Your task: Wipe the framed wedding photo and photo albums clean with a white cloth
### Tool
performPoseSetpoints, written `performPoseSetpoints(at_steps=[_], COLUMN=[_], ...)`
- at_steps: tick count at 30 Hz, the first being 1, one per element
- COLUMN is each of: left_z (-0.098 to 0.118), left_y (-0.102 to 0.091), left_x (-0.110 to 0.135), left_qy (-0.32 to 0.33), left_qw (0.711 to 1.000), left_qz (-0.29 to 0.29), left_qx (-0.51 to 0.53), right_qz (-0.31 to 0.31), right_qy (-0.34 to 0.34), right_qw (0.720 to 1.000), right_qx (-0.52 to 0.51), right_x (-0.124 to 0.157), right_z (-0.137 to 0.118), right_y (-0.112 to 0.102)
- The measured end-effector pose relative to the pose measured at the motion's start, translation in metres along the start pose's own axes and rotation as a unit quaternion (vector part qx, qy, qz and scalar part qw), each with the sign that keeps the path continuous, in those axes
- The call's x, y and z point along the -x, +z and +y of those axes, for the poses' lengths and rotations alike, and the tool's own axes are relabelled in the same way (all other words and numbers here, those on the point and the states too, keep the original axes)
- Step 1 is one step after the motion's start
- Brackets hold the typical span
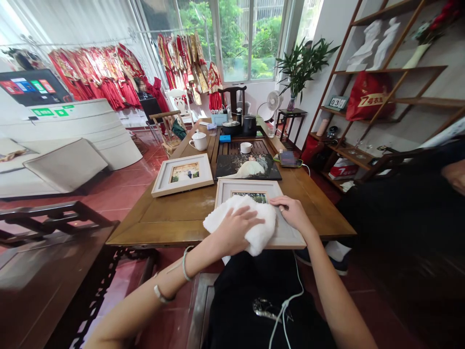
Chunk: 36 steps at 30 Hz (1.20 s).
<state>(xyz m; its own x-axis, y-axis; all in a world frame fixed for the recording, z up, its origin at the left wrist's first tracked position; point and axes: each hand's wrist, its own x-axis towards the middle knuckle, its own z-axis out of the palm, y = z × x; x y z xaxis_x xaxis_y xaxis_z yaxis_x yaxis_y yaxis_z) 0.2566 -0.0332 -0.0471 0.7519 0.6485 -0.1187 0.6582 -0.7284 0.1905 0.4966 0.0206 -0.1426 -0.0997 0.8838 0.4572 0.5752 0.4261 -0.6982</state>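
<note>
My left hand (241, 227) presses down on a white fluffy cloth (265, 225), its fingers spread over the bunched fabric. Beneath the cloth lies a picture frame (292, 236) with a pale wooden edge and a light mat, at the near edge of the table. The cloth hides much of its picture. Resting on the right part of this frame is my right hand (292, 212), fingers stretched toward the picture's corner, with nothing seen in them. A similar framed photo (184, 173) lies to the left. Just behind, a dark unframed picture (249, 167) shows a white gown.
On the wooden table (163, 230) stand a lidded white mug (198, 140), a white cup (246, 147), a blue box (224, 138), a black kettle (249, 125) and a phone with a cable (288, 159). A person in dark clothes (392, 228) is close on my right. A white cord (290, 299) crosses my lap.
</note>
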Motion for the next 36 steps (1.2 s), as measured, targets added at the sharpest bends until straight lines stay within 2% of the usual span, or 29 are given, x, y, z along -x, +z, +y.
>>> performPoseSetpoints(at_steps=[6,10,15,22,26,30,32,36], left_z=[0.019,0.025,0.009,-0.042,-0.063,-0.071,-0.071,-0.064], left_y=[-0.002,0.002,0.01,0.012,0.004,-0.005,-0.006,-0.002], left_x=[0.034,0.035,0.005,-0.036,-0.055,-0.077,-0.089,-0.111], left_qy=[0.007,-0.026,-0.078,-0.106,-0.104,-0.108,-0.087,0.023], left_qw=[0.999,0.999,0.995,0.981,0.98,0.978,0.98,0.992], left_qz=[-0.025,-0.013,0.03,0.088,0.119,0.16,0.158,0.101], left_qx=[0.042,0.014,-0.048,-0.133,-0.122,-0.085,-0.081,-0.069], right_qz=[0.012,0.01,0.002,-0.009,-0.006,-0.008,-0.007,-0.006], right_qy=[-0.002,0.0,-0.002,-0.004,0.0,-0.002,-0.005,-0.005], right_qw=[1.0,1.0,1.0,1.0,1.0,1.0,1.0,1.0], right_qx=[-0.013,-0.012,-0.002,-0.004,-0.009,-0.011,-0.006,0.006], right_x=[0.0,0.0,0.001,0.002,0.002,0.002,0.001,0.001], right_z=[-0.001,-0.001,0.0,-0.001,0.0,0.002,0.002,0.001], right_y=[0.001,0.001,0.0,-0.001,0.0,0.0,-0.001,-0.002])
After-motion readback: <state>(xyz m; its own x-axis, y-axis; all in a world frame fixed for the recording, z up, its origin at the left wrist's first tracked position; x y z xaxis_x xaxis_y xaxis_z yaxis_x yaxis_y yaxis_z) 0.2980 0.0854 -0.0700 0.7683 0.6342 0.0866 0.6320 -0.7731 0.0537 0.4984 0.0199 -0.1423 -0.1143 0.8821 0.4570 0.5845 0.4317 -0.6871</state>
